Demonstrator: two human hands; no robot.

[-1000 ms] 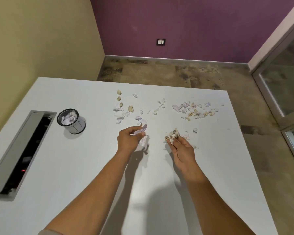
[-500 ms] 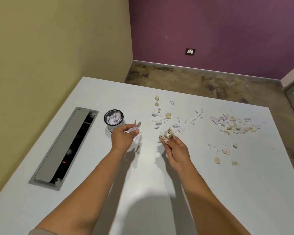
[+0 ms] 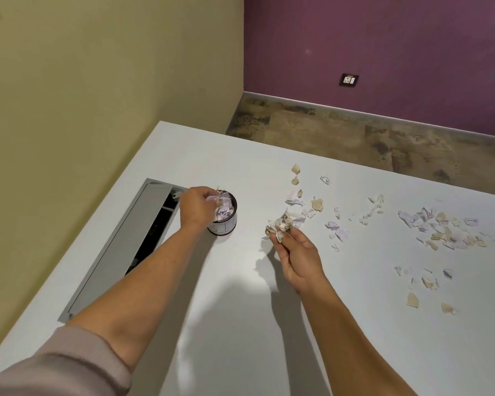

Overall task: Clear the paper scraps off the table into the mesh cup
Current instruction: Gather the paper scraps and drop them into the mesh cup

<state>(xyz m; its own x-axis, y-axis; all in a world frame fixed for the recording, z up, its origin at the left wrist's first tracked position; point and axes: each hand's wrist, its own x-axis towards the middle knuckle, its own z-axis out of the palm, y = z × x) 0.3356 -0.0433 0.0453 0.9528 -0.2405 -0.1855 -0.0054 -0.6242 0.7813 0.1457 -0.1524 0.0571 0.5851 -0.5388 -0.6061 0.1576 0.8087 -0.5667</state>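
The mesh cup [image 3: 225, 226] stands on the white table [image 3: 240, 324], with white and lilac scraps inside it. My left hand [image 3: 197, 207] is over the cup's rim, its fingers pinched on lilac paper scraps at the cup's mouth. My right hand [image 3: 297, 257] hovers to the right of the cup, shut on a bunch of crumpled scraps [image 3: 279, 225]. Several loose paper scraps [image 3: 440, 227] lie scattered across the table to the right, tan, white and lilac. More scraps [image 3: 303, 200] lie just beyond my right hand.
A grey cable hatch [image 3: 126, 247] with its lid open is set into the table left of the cup. The yellow wall runs along the table's left edge. A few tan scraps [image 3: 427, 292] lie toward the right front. Stone floor lies past the far edge.
My left hand has moved left from beside the cup to over its mouth, carrying its scraps. My right hand stays where it was with its bunch. The camera has turned left.
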